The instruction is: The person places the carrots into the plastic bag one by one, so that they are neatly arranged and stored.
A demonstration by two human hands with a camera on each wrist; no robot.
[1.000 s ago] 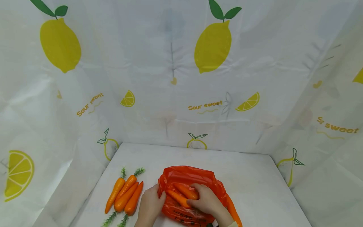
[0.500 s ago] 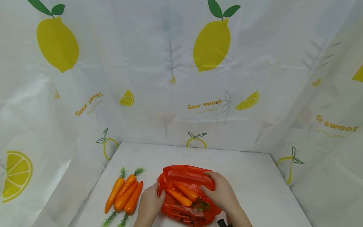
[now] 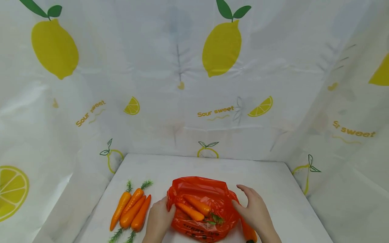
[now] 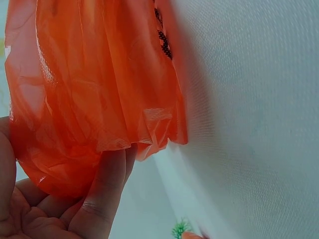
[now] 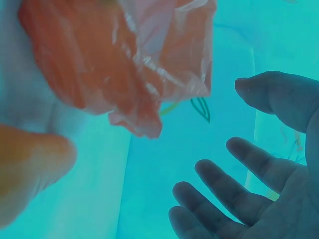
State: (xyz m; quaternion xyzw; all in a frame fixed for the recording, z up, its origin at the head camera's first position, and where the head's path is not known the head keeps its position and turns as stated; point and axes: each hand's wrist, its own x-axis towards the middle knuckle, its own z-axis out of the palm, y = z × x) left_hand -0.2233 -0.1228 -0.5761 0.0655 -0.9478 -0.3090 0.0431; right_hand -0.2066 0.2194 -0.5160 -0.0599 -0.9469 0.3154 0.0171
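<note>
A red plastic bag (image 3: 197, 185) lies with its mouth spread, and two carrots (image 3: 197, 206) with some green leaf (image 3: 217, 218) show in it. My left hand (image 3: 159, 216) grips the bag's left edge; in the left wrist view the gathered plastic (image 4: 94, 89) runs between thumb and fingers. Just right of the bag is my right hand (image 3: 256, 211), thumb and fingers spread and holding nothing. Close beneath it lies another orange carrot (image 3: 247, 229), partly hidden by the hand. The right wrist view shows the spread fingers (image 5: 249, 162) apart from the bag (image 5: 89, 55).
Several carrots (image 3: 130, 209) with green tops lie side by side on the white table (image 3: 164, 165), left of my left hand. A white lemon-print sheet (image 3: 164, 67) hangs at the back and both sides of the table.
My right hand has let go of a carrot in the bag, come out and moved right past the bag's rim, its fingers spreading. My left hand keeps its hold on the bag's edge.
</note>
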